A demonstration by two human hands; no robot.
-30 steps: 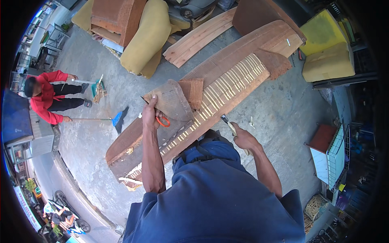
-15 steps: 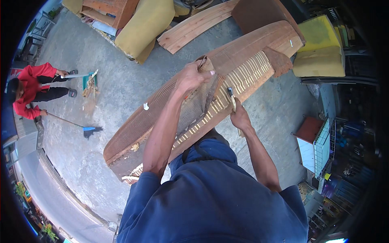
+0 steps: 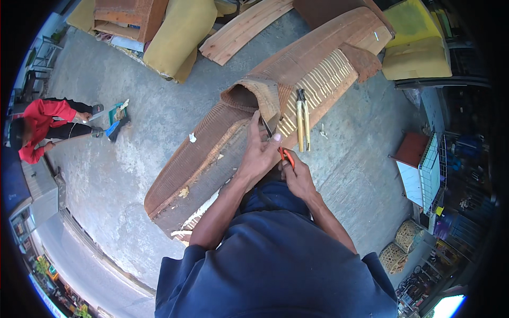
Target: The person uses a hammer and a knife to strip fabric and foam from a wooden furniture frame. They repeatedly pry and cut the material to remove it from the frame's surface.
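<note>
Across my front lies a long, curved furniture panel [image 3: 180, 159] covered in brown ribbed cloth, with rows of pale strips along its near side. A loose flap of the brown cloth [image 3: 268, 93] curls up at its middle. My right hand [image 3: 298, 177] is closed on the orange handles of a pair of scissors [image 3: 287, 156], whose dark blade points toward the flap. My left hand [image 3: 257, 156] rests by the flap's lower edge, index finger and thumb apart on either side of the blade. Pincers [image 3: 303, 122] with pale handles lie on the panel, right of the flap.
A person in red [image 3: 47, 119] stands at the left with a blue broom [image 3: 112, 130] and a green dustpan [image 3: 117, 112]. Yellow foam cushions [image 3: 183, 37] and a pale wooden board [image 3: 241, 32] lie beyond the panel. A yellow seat [image 3: 416, 55] and woven baskets [image 3: 393, 258] are at the right.
My right hand has let go of the pincers, now lying on the panel, and holds scissors. My left hand has released the flap's top and moved lower. The person in red has drawn the broom to the dustpan.
</note>
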